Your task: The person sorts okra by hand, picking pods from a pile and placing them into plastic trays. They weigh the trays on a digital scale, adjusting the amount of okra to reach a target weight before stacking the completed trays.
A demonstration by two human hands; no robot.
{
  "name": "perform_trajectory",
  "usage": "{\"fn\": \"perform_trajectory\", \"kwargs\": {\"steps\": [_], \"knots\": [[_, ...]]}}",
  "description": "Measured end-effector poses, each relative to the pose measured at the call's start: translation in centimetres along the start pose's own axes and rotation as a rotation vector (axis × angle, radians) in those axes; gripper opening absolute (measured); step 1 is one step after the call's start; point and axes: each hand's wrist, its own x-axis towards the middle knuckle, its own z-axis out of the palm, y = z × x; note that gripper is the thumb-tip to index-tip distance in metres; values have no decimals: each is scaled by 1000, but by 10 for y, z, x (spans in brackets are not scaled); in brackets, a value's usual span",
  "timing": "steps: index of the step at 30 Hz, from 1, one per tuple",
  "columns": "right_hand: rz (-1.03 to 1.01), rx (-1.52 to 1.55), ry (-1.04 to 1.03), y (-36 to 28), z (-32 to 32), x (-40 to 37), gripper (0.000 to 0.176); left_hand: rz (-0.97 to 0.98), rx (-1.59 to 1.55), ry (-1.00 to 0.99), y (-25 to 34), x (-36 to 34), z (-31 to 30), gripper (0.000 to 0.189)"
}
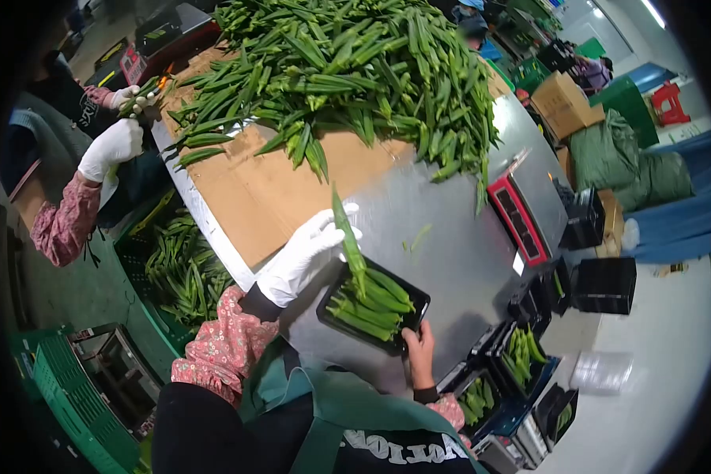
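My gloved left hand (312, 253) holds a long okra pod (346, 237) between thumb and fingers, its lower end over a black tray (324, 310). Several okra pods (371, 304) lie side by side in that tray. At the tray's lower right corner, my bare right hand (420, 351) grips the rim, thumb on top and the other fingers mostly hidden. The tray is tilted a little on the metal table (450, 261). Beyond it, a big heap of okra (332, 71) covers much of a flat cardboard sheet (249, 197).
A red-framed scale (517, 217) stands right of the heap. Filled black trays (521, 359) are at the lower right. A green crate (146, 292) of okra sits beside the table at left. A co-worker's gloved hands (114, 146) hold okra at upper left.
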Motion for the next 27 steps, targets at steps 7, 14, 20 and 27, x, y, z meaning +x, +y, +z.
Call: {"fn": "perform_trajectory", "kwargs": {"steps": [7, 14, 20, 27], "knots": [[-64, 63, 53, 7, 4, 1, 18, -44, -184, 70, -11, -43, 20, 54], [-116, -64, 76, 24, -6, 6, 18, -32, 169, -23, -14, -58, 28, 59], [-151, -74, 97, 27, -5, 6, 19, 51, 918, -156, -19, -59, 61, 40], [-182, -210, 168, 25, -1, 2, 19, 423, 1849, -668, -65, -24, 71, 25]]}}
